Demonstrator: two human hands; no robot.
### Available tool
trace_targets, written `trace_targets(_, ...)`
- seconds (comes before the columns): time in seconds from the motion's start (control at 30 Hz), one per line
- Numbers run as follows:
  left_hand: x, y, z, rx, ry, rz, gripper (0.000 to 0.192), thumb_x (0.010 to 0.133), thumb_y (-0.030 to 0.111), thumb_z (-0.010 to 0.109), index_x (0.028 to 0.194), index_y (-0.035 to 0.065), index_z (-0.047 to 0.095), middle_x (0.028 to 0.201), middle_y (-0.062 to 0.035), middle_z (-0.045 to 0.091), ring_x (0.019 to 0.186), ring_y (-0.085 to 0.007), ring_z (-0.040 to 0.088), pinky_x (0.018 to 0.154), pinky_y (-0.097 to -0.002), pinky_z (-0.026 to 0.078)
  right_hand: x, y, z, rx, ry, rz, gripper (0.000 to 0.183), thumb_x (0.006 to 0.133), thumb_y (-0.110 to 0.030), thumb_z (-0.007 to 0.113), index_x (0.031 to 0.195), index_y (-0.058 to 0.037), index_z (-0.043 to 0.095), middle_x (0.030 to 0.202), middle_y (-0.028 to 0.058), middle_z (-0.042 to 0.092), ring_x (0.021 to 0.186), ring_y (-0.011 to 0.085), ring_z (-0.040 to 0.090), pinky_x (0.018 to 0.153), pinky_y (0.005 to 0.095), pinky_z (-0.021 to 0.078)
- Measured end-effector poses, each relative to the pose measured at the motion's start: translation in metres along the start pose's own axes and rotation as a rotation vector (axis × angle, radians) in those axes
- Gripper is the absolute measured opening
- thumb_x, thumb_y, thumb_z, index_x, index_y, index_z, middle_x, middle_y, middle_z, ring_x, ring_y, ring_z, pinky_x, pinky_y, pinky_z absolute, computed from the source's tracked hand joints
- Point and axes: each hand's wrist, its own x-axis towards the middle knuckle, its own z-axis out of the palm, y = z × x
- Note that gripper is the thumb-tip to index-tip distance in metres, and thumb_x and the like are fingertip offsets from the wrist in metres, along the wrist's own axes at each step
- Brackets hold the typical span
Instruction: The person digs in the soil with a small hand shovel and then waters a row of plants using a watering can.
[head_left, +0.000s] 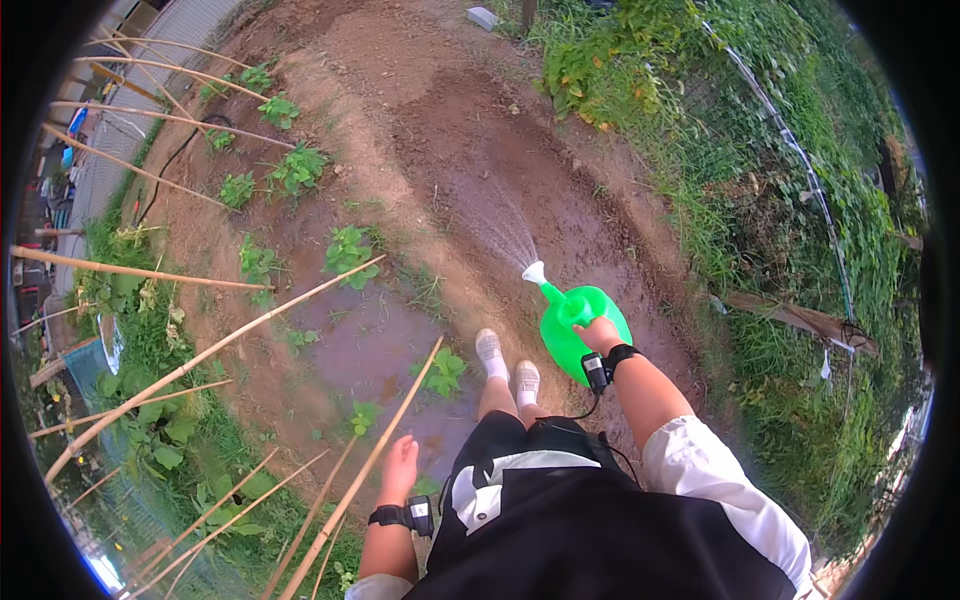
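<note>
My right hand (598, 334) grips the handle of a green plastic watering can (559, 337). From its white sprinkler rose (534, 273), water fans out over the dark, wet soil bed (480, 187). My left hand (400, 465) hangs beside my body with nothing visible in it, near a bamboo pole (375, 459); how far its fingers are bent is hard to tell. Both wrists wear black straps with small devices. Young leafy plants (349, 256) grow in the muddy bed at the left.
Several bamboo poles (195, 351) slant over the left bed. My shoes (528, 377) stand on a raised soil ridge (375, 180) between the beds. Dense vines (795, 225) and a wooden beam (795, 319) line the right side. A black hose (161, 176) lies at the upper left.
</note>
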Motion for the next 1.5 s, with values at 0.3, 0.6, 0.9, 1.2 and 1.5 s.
trace_targets(0.3, 0.021, -0.017, -0.006, 0.092, -0.053, 0.05, 0.03, 0.085, 0.021, 0.05, 0.107, 0.0008, 0.052, 0.084, -0.0049, 0.059, 0.073, -0.0105, 0.051, 0.067, -0.0235, 0.042, -0.058, 0.117, 0.031, 0.135, -0.073, 0.317, 0.045, 0.071, -0.041, 0.059, 0.094, -0.0011, 0.061, 0.092, 0.0149, 0.061, 0.085, 0.0261, 0.059, 0.073, 0.0336, 0.0455)
trace_targets(0.6, 0.049, 0.013, -0.011, 0.232, -0.136, 0.14, 0.029, 0.086, 0.018, 0.048, 0.107, -0.0002, 0.051, 0.089, -0.0079, 0.06, 0.079, -0.0127, 0.052, 0.071, -0.0251, 0.042, -0.082, 0.193, 0.047, 0.345, 0.045, 0.465, 0.046, 0.073, -0.043, 0.056, 0.092, -0.0015, 0.061, 0.095, 0.0173, 0.06, 0.089, 0.0284, 0.057, 0.077, 0.035, 0.0443)
trace_targets(0.9, 0.039, 0.035, -0.019, 0.197, -0.172, 0.121, 0.03, 0.088, 0.02, 0.045, 0.109, -0.0009, 0.049, 0.09, -0.0088, 0.06, 0.075, -0.0112, 0.053, 0.07, -0.0247, 0.044, -0.072, 0.193, 0.059, 0.623, 0.181, 0.397, 0.04, 0.067, -0.034, 0.064, 0.086, 0.0007, 0.062, 0.085, 0.0159, 0.062, 0.076, 0.0252, 0.06, 0.069, 0.0332, 0.0459)
trace_targets(1.2, 0.021, 0.026, -0.025, 0.317, -0.143, 0.159, 0.031, 0.087, 0.019, 0.046, 0.11, -0.0008, 0.049, 0.09, -0.0081, 0.061, 0.073, -0.0093, 0.053, 0.067, -0.0222, 0.043, -0.114, 0.145, 0.025, 1.124, -0.045, -0.054, 0.039, 0.065, -0.028, 0.062, 0.093, -0.0003, 0.06, 0.085, 0.0083, 0.06, 0.077, 0.0161, 0.056, 0.071, 0.0272, 0.043)
trace_targets(1.5, 0.009, 0.0, -0.02, 0.316, -0.071, 0.146, 0.033, 0.082, 0.023, 0.052, 0.107, 0.0009, 0.053, 0.09, -0.0116, 0.06, 0.083, -0.0156, 0.056, 0.075, -0.0271, 0.043, -0.143, 0.071, -0.044, 1.309, -0.183, -0.52, 0.032, 0.085, -0.033, 0.046, 0.085, -0.0037, 0.057, 0.079, 0.0046, 0.058, 0.075, 0.0126, 0.052, 0.07, 0.0262, 0.0419)
